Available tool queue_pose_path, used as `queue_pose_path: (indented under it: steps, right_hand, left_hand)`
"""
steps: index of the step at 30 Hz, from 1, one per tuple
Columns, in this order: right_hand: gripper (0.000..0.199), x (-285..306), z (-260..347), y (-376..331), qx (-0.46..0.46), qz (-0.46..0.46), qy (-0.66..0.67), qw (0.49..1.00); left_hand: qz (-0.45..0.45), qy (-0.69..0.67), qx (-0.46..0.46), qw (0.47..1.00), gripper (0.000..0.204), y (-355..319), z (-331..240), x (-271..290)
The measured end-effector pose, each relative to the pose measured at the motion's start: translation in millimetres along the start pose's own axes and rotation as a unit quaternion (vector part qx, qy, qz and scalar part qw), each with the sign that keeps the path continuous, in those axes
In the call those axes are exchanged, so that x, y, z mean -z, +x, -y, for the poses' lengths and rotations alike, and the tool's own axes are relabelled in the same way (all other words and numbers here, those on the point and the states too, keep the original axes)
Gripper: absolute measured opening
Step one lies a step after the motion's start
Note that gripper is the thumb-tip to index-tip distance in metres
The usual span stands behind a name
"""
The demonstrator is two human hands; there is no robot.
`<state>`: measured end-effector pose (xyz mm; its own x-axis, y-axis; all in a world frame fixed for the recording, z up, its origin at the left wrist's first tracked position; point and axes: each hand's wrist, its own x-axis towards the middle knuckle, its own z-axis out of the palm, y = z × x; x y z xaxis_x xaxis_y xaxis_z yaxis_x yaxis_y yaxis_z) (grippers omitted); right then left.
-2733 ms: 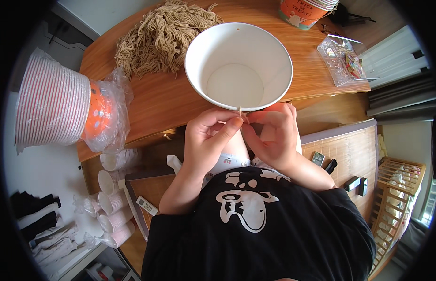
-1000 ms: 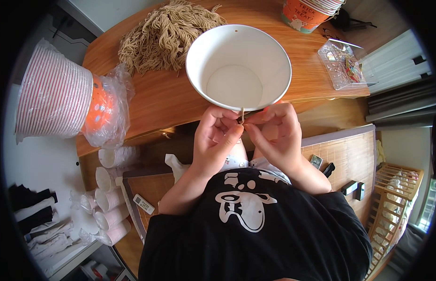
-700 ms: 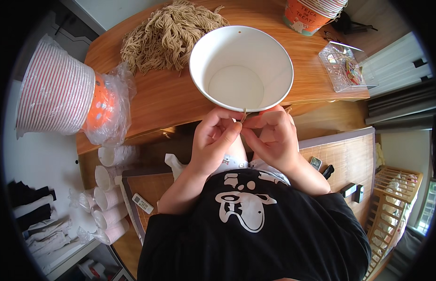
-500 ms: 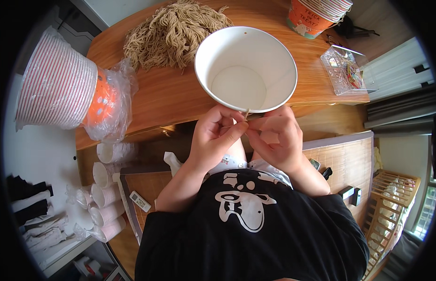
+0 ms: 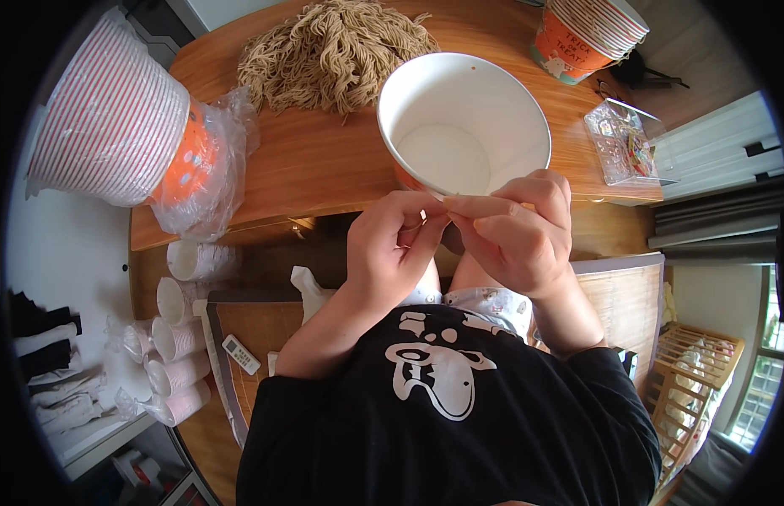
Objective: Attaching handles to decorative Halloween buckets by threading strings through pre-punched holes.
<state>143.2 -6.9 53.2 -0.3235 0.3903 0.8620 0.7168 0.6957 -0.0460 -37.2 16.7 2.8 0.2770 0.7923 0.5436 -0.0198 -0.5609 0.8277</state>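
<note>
A paper bucket (image 5: 510,110), white inside with some orange on its outer wall, stands tilted toward me at the desk's near edge. A small hole shows in its far rim. My left hand (image 5: 390,244) is closed in a pinch just at the near rim. Against it, my right hand (image 5: 523,232) is also closed, thumb and forefinger pressed together. Between the fingertips is a short beige cord, mostly hidden by the fingers. Behind the bucket lies a heap of beige cords (image 5: 333,55).
On the left are nested buckets in clear plastic (image 5: 114,118). More orange buckets (image 5: 582,42) stack at the far right, near a clear plastic box (image 5: 624,148) with small items. White tubs in wrap (image 5: 177,371) pile low left, beside a remote control (image 5: 240,354).
The cord end that stood up between my fingers is now mostly covered. My right hand has risen and turned over at the rim. The whole view has shifted slightly.
</note>
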Motion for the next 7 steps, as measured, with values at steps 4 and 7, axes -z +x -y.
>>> queue_pose_path:
  steps: [4,7]
  right_hand:
    - [0.033,-4,2,8,-0.033,0.010,-0.031,0.999]
    - [0.037,-2,2,-7,-0.071,-0.028,-0.009,0.997]
  left_hand:
    - [-0.004,-0.079,0.057,0.995,0.016,-1,-3,-4]
    - [-0.004,-0.174,0.119,0.978,0.015,-5,6,-3]
